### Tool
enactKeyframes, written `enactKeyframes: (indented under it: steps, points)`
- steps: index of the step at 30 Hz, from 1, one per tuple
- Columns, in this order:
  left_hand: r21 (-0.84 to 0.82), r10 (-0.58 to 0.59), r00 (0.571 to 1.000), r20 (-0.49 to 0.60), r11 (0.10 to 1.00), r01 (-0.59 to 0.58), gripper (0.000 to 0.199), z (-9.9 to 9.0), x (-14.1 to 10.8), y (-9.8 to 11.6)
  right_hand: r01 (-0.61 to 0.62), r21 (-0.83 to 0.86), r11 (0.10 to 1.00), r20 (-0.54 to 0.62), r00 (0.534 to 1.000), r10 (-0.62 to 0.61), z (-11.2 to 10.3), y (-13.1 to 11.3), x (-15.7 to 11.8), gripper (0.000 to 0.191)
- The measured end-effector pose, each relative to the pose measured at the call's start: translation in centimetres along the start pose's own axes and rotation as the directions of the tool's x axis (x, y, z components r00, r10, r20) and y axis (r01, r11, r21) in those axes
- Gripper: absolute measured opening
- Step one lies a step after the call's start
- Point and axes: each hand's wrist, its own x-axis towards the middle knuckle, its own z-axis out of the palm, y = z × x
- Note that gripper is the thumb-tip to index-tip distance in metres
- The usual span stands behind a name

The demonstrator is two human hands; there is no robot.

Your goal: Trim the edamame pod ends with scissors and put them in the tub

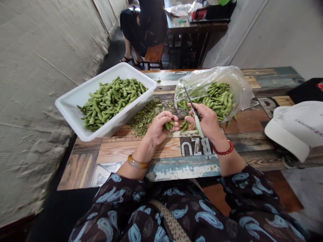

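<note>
My left hand (163, 125) is curled around a few green edamame pods (168, 125), their ends showing between the fingers. In my right hand (207, 121) is a pair of scissors (198, 125) with light green handles, blades pointing up and away from me. A few loose pods (184, 126) lie on the table between the hands. Left of them stands a white plastic tub (121, 124) partly filled with edamame (113, 97). Beyond my right hand, a clear plastic bag (243, 90) lies open with more pods (222, 97) inside and at its mouth.
Trimmed stems and scraps (143, 117) are heaped beside the tub on the wood-patterned table (121, 148). A white cap (295, 124) sits at the right edge. Farther back, a person (152, 23) sits on a wooden bench (154, 53) near another table (176, 25). A rough wall (37, 67) runs along the left.
</note>
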Motion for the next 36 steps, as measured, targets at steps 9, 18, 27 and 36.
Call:
enactKeyframes:
  steps: [9, 18, 27, 36]
  points:
    - [0.886, 0.385, 0.909, 0.161, 0.349, -0.305, 0.01, 0.9, 2.3, -3.1, 0.029, 0.006, 1.0, -0.022, 0.999, -0.029, 0.1, -0.1, 0.0, 0.047]
    - [0.987, 0.222, 0.965, 0.143, -0.102, -0.123, 0.014, 1.7, 1.8, -2.1, 0.051, -0.032, 0.998, -0.025, 0.998, -0.052, 0.2, -0.1, 0.0, 0.046]
    - [0.727, 0.246, 0.969, 0.01, 0.664, -0.176, 0.016, -0.9, 1.7, -0.8, 0.053, -0.039, 0.998, -0.013, 0.998, -0.054, 0.1, 0.0, 0.0, 0.044]
    - [0.076, 0.066, 0.996, 0.054, 0.995, -0.07, 0.028, 0.0, 0.5, 0.3, 0.119, 0.021, 0.993, 0.157, 0.98, -0.121, 0.4, 0.0, -0.5, 0.049]
